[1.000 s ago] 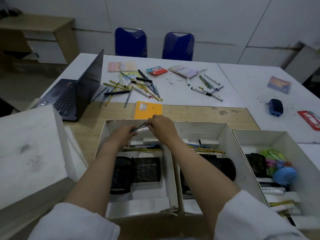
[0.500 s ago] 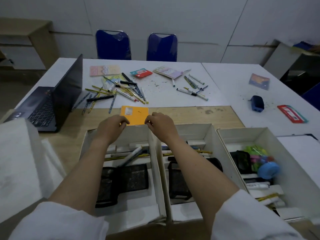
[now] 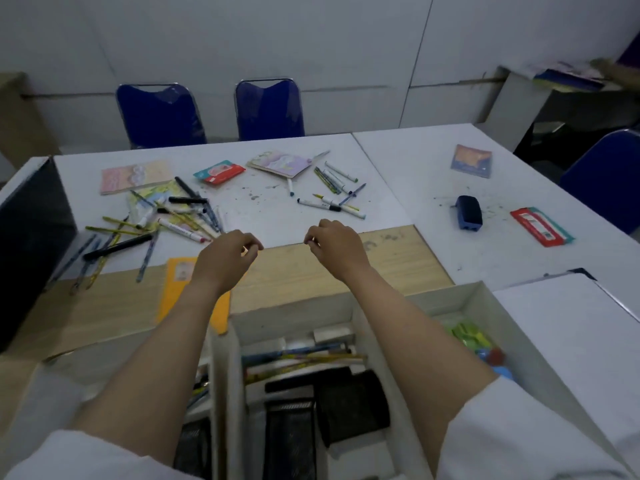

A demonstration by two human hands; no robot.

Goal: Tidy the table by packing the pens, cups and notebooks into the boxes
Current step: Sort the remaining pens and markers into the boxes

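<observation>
- The open white cardboard boxes (image 3: 360, 327) lie below and behind the fingers, nearest the person; the middle one already holds a row of pens and pencils (image 3: 304, 358) and black mesh cups (image 3: 349, 403), and the box to the right holds green and blue items too blurred to name.
- The orange spiral-bound notebook (image 3: 175, 285) lies flat on the wooden strip of the table, partly under the left wrist, just short of the left fingers.
- The scattered heap of loose pens, pencils and white markers (image 3: 166, 220) lies on the white table (image 3: 263, 209) just beyond and left of the left fingers; a smaller cluster of markers (image 3: 332, 199) lies just beyond the right fingers.
- Three more thin notebooks lie farther out: a pink one (image 3: 135, 176), a pastel one (image 3: 280, 163) and a blue-orange one (image 3: 471, 161) well off to the right.
- The left hand (image 3: 225, 258) hovers above the table edge, fingers loosely curled, holding nothing.
- The right hand (image 3: 334, 244) hovers likewise, thumb and forefinger nearly meeting, with nothing visible between them.
- Judged step: between loads, both empty hands reaching out for more stationery; much remains unpacked.
- Next move likely calls for each hand to drop onto its nearest pen cluster, gather several barrels lengthwise, and carry them back into a box.
</observation>
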